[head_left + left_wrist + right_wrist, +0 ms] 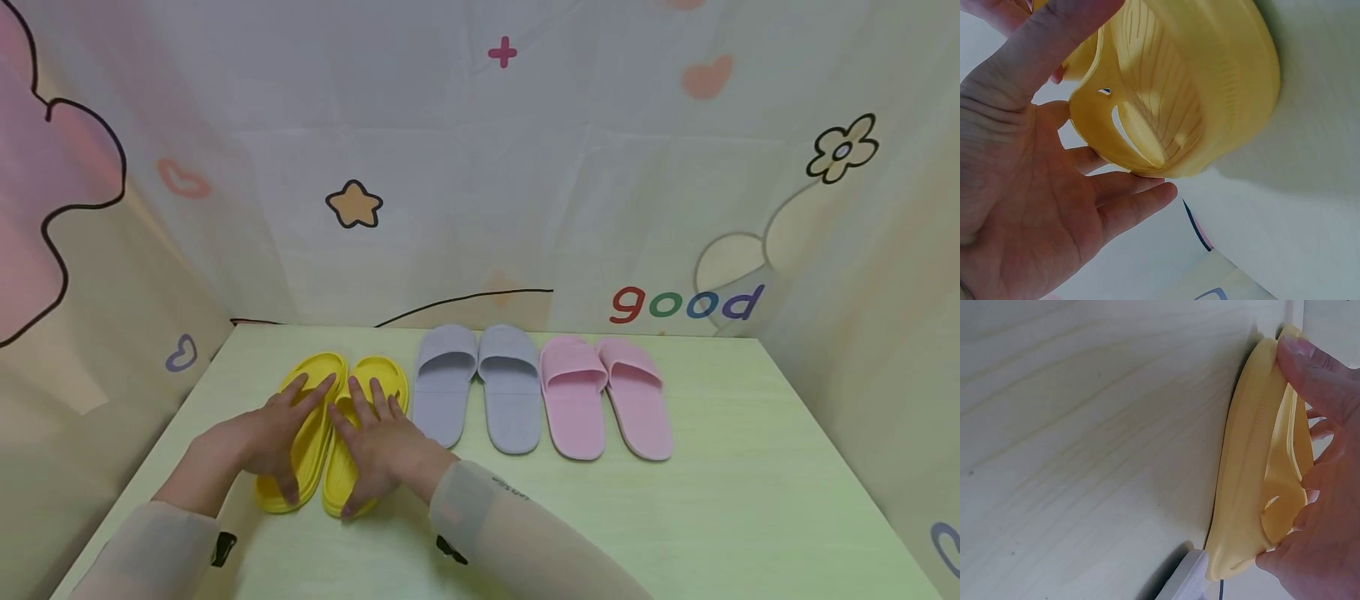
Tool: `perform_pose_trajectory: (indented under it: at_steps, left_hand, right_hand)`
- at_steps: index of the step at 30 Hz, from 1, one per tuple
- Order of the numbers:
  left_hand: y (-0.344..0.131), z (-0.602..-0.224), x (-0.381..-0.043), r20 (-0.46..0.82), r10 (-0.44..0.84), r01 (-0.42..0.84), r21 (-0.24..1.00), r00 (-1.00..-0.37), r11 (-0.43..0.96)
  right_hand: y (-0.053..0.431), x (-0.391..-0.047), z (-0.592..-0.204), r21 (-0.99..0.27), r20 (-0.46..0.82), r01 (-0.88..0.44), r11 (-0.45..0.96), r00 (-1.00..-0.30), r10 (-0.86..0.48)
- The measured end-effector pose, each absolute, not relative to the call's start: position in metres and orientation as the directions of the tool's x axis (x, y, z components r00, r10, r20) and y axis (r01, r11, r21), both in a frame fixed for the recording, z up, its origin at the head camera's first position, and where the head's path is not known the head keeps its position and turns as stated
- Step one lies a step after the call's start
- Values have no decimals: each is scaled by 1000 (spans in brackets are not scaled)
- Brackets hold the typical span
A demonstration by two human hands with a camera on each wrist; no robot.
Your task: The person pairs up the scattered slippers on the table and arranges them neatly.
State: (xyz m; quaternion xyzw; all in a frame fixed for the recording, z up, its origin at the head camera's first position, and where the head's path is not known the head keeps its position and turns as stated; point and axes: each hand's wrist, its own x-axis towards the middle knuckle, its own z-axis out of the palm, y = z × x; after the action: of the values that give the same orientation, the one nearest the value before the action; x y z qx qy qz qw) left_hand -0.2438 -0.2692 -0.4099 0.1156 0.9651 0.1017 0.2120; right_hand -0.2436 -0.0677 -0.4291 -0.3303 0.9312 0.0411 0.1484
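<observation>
A pair of yellow slippers lies at the left of the table, side by side with toes toward the back wall. My left hand (273, 435) is spread over the left yellow slipper (308, 457). Its fingers touch the strap's rim in the left wrist view, while its thumb reaches toward the heel in the head view. Over the right yellow slipper (340, 477) my right hand (381, 450) is spread too, fingers along the strap. From the right wrist, its thumb rests on the slipper's edge (1249, 447). Both hands hide parts of the straps and footbeds.
Right of the yellow pair stands a lavender-grey pair, its left slipper (438, 410) close beside my right hand. A pink pair, with its left slipper (576, 418) nearest, follows further right on the pale table (720, 500). A printed curtain (450, 208) encloses the back and sides.
</observation>
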Motion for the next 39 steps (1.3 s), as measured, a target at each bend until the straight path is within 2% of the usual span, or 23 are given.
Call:
perform_pose_trajectory:
  at_steps: [9, 24, 39]
  left_hand:
    - [-270, -412, -252, -382, 278, 192, 247, -881, 950]
    - [-269, -411, -268, -399, 256, 174, 232, -880, 957]
    - [-267, -409, -282, -418, 237, 150, 230, -877, 961]
  right_hand:
    - [-70, -247, -429, -22, -305, -603, 798, -756, -580]
    - [-73, -264, -429, -69, -324, -592, 803, -748, -579]
    - [-75, -275, -424, -58, -339, -580, 813, -754, -562]
